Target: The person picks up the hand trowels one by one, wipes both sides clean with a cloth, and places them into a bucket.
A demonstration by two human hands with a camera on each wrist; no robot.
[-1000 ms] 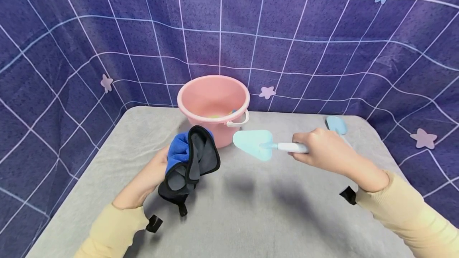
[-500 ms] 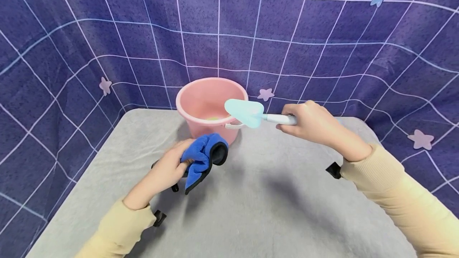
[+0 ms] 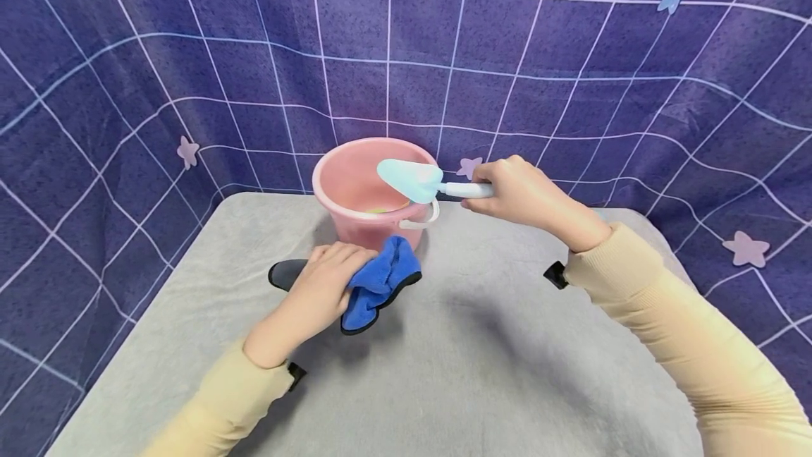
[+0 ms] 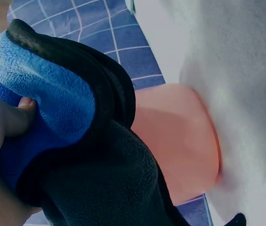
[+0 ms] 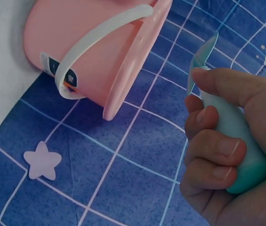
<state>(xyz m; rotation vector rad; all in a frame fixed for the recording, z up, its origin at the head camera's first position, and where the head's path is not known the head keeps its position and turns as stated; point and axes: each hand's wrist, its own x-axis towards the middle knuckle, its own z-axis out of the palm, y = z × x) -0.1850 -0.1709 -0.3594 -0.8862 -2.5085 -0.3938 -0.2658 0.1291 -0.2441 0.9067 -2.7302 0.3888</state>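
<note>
The trowel has moved toward ten o'clock, right grip clamped round it, left grip clutching cloth at the bucket's six o'clock.

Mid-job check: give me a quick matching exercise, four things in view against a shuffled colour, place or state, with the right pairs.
1. cloth
2. trowel
3. bucket
4. backdrop

A. marked with pale grid lines
B. gripped by the right hand
C. pink
D. gripped by the left hand

Pairs: 1-D, 2-B, 3-C, 4-A.
</note>
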